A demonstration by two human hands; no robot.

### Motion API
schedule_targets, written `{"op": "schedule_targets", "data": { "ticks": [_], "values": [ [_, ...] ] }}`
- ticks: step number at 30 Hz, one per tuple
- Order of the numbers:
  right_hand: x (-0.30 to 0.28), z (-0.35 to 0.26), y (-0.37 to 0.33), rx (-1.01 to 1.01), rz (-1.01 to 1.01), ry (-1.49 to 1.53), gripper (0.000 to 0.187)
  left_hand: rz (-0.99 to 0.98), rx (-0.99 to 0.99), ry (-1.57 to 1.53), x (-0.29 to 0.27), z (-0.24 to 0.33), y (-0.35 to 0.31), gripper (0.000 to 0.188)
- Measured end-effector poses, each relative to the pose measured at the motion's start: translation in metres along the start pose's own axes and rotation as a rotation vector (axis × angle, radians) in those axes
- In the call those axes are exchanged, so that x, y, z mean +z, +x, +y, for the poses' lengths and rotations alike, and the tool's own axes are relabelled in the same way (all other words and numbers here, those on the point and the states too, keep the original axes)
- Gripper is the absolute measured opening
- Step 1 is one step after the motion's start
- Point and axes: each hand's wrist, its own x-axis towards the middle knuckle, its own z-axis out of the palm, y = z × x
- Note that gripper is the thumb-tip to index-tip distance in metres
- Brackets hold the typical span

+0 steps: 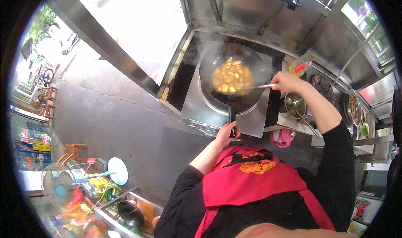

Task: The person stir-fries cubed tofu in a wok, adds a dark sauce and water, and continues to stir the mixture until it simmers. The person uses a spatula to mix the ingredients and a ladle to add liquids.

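A black wok (258,66) stands over the round burner of a steel stove top (193,106). Pale yellow-brown chunks of food (231,77) lie in brownish liquid inside it, and steam rises at its far left. My left hand (226,134) is closed around the wok handle (232,112), which points toward me. From the right, my right hand (286,82) grips a long-handled metal cooking utensil (261,87). Its far end reaches into the wok among the chunks, so I cannot tell whether it is a ladle or a spatula.
Right of the stove are a metal pot (295,104) with a utensil in it, an oil bottle (302,65) and a bowl of food (354,108). Below sits a pink jug-like container (282,137). A fan (58,183) and a second pan (130,214) are lower left.
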Motion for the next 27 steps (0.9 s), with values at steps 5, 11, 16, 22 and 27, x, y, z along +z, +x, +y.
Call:
{"op": "schedule_targets", "data": {
  "ticks": [5, 11, 16, 22, 27],
  "values": [
    [-0.025, 0.030, -0.007, 0.203, -0.007, 0.541, 0.019, 0.002, 0.081, -0.045, -0.011, -0.003, -0.006, 0.026],
    [0.012, 0.037, 0.000, 0.163, 0.203, 0.256, 0.022, 0.014, 0.049, -0.019, -0.016, -0.003, -0.006, 0.021],
    [0.125, -0.014, -0.003, 0.171, 0.218, -0.273, 0.032, -0.022, 0.038, 0.048, 0.001, 0.004, -0.008, 0.022],
    [0.114, -0.019, -0.039, 0.039, 0.371, -0.428, 0.036, -0.077, 0.106, -0.004, -0.026, -0.007, -0.004, 0.027],
    [0.177, -0.029, -0.061, -0.001, 0.343, -0.411, 0.050, 0.099, 0.079, 0.054, -0.058, -0.016, -0.024, 0.035]
  ]
}}
